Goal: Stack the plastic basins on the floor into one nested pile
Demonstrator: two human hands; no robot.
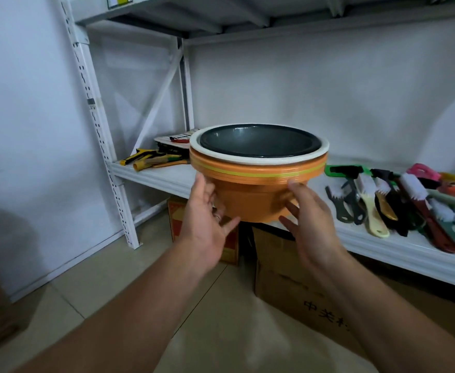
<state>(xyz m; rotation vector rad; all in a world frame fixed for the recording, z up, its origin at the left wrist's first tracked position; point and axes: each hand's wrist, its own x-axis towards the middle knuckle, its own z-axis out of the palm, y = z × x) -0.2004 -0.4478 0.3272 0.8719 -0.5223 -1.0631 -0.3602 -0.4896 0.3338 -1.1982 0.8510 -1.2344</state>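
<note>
A nested pile of plastic basins (258, 196) stands on the front edge of a white shelf (161, 176). The outer basins are orange with one yellow rim between them, then comes a white rim (248, 160), and a dark grey basin (258, 144) lies innermost. My left hand (207, 224) is at the pile's lower left wall, fingers spread, thumb just under the rims. My right hand (312, 227) is at the lower right wall, fingers also apart, thumb against the orange side. Neither hand is closed around the pile.
Scrapers and small tools (153, 158) lie on the shelf left of the pile, and several brushes (398, 200) lie to its right. Cardboard boxes (296, 278) and a red-printed box (178, 219) sit under the shelf on the tiled floor. An upper shelf hangs overhead.
</note>
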